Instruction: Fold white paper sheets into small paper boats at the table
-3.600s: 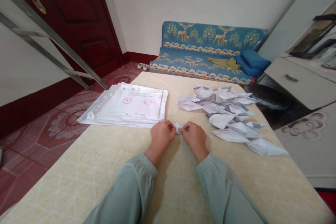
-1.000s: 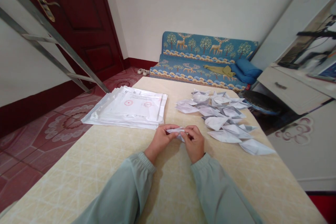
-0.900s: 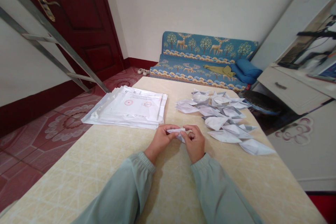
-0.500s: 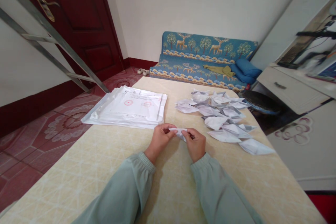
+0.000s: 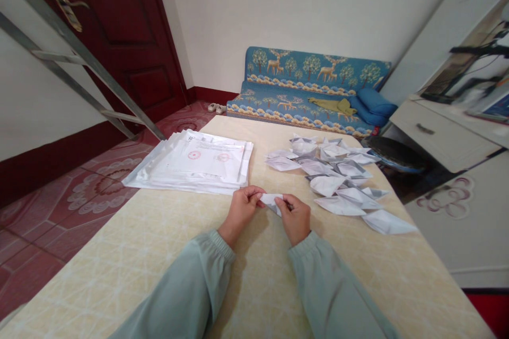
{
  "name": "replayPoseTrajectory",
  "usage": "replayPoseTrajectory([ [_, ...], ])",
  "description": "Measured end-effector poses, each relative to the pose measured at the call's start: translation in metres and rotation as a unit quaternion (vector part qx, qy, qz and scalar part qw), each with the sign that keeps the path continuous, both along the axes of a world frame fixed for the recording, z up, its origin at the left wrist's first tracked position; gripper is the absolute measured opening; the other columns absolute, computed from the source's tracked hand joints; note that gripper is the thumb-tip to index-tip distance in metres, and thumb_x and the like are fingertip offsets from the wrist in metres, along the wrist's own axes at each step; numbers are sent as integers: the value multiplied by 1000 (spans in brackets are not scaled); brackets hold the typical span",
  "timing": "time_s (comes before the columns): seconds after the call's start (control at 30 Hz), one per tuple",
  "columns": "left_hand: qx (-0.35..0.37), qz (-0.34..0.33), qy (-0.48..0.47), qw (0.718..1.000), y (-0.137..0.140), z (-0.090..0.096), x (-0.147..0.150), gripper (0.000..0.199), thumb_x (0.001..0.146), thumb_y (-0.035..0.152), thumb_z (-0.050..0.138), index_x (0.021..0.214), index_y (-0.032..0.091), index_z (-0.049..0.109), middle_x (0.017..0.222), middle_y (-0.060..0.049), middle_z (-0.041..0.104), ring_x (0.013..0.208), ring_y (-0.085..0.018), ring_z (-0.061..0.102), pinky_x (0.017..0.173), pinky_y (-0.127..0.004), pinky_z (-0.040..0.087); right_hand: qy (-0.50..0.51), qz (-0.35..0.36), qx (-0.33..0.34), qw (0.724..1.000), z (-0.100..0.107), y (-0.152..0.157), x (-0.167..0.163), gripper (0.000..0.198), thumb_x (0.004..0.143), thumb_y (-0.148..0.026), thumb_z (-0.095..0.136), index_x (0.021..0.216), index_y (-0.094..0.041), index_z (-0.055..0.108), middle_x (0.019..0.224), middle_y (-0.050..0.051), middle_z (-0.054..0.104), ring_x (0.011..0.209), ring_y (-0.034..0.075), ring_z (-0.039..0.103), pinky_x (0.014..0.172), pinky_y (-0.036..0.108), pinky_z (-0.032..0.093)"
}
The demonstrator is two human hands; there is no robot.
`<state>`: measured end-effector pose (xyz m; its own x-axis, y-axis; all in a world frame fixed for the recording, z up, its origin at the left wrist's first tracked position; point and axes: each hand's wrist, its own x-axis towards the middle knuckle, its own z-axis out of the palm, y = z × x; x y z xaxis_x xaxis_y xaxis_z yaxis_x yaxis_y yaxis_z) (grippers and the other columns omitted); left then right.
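Note:
A small piece of folded white paper is held over the table between my two hands. My left hand pinches its left end between thumb and fingers. At the other end, my right hand grips it, the thumb lying on top. Several folded paper boats lie in a group to the right of my right hand. Beyond my left hand is a stack of white paper sheets, the top one printed with red round stamps.
A cream patterned cloth covers the table. Behind it stands a blue sofa with a deer pattern. A metal ladder leans at the left by a dark red door. A white cabinet stands on the right.
My left thumb has slid left off the paper's face to its end, so more of the folded paper shows. The boats and the paper stack have not moved.

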<state>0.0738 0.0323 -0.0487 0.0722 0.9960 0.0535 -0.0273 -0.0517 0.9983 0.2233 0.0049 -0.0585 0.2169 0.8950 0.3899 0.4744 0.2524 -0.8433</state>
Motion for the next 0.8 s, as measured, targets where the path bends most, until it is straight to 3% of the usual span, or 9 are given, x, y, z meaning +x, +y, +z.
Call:
replayPoseTrajectory([
  [0.43, 70, -48, 125, 988, -1, -5, -3, 26, 82, 32, 52, 81, 12, 69, 61, -3, 63, 57, -14, 59, 57, -23, 45, -44, -4, -14, 999, -2, 1, 4, 24, 81, -34, 52, 71, -16, 66, 61, 1, 61, 58, 14, 52, 55, 23, 39],
  [0.8, 89, -56, 173, 979, -3, -8, -3, 23, 77, 32, 58, 81, 13, 71, 71, -4, 68, 63, -15, 58, 58, -23, 42, -37, 5, -24, 999, -1, 1, 2, 25, 81, -35, 53, 69, -18, 66, 59, 0, 60, 56, 14, 52, 52, 22, 39],
])
